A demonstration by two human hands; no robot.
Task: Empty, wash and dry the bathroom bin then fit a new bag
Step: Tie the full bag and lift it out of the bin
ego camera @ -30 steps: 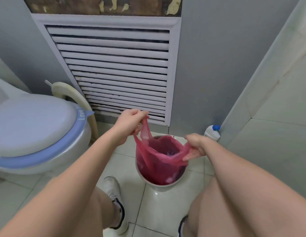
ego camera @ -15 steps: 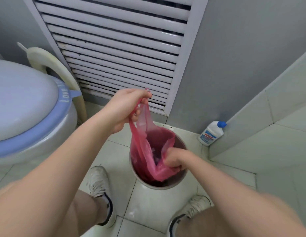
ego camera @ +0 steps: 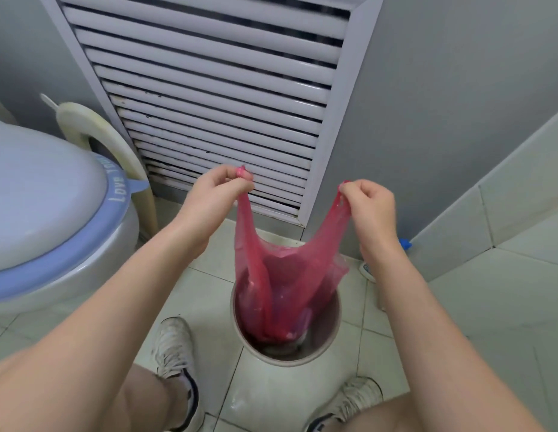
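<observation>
Pinching one bag handle each: left hand [ego camera: 216, 188] and right hand [ego camera: 366, 201], fingers curled tight on stretched pink plastic. Bag [ego camera: 284, 275] hangs between and below hands, handles pulled up and apart, lower part still inside bin [ego camera: 330, 335]. Bin upright on tiled floor [ego camera: 302, 397], between shoes [ego camera: 175, 344]. Toilet [ego camera: 53, 213] at left, lid down. Louvred panel [ego camera: 215, 88] behind. Bottle [ego camera: 369, 271] near wall, mostly hidden by right forearm.

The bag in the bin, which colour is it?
The bag is translucent pinkish red, seen best in the head view.
</observation>
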